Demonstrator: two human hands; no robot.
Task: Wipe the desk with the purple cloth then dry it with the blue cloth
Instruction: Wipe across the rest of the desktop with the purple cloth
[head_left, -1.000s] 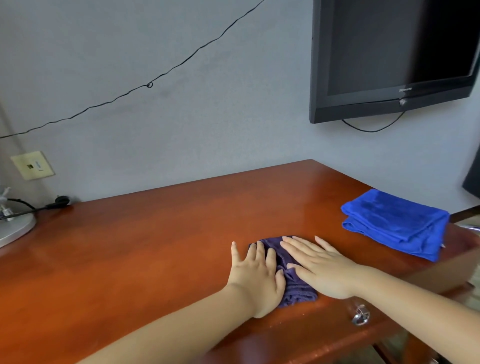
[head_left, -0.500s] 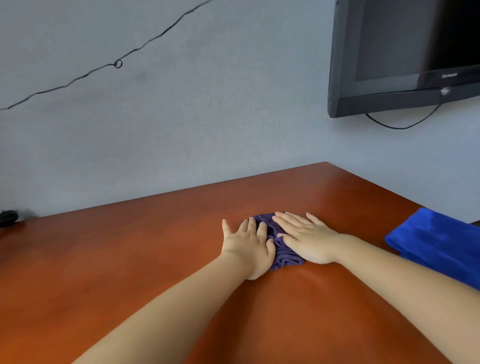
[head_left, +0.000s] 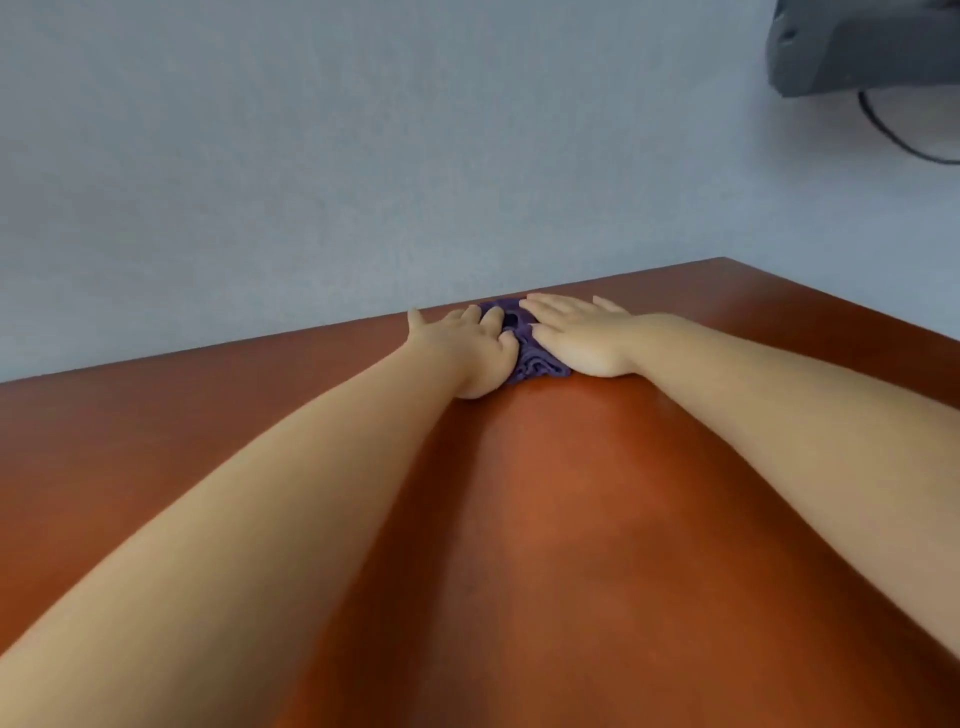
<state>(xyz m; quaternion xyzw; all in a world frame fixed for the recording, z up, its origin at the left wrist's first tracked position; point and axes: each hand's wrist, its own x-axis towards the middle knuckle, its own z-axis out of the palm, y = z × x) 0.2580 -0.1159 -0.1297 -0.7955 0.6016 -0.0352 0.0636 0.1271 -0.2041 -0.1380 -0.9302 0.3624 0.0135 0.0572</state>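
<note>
While both arms reach to 12 o'clock, left hand (head_left: 467, 347) and right hand (head_left: 582, 338) press flat, fingers straight, on the crumpled purple cloth (head_left: 524, 358) at the far edge of the glossy reddish-brown wooden desk (head_left: 597, 519). Wiping looks underway; blue cloth out of view, drying left.

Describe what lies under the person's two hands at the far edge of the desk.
A bunched purple cloth lies under the left hand and right hand, which press flat on it. It rests on the desk. The hands cover most of the cloth.
</note>
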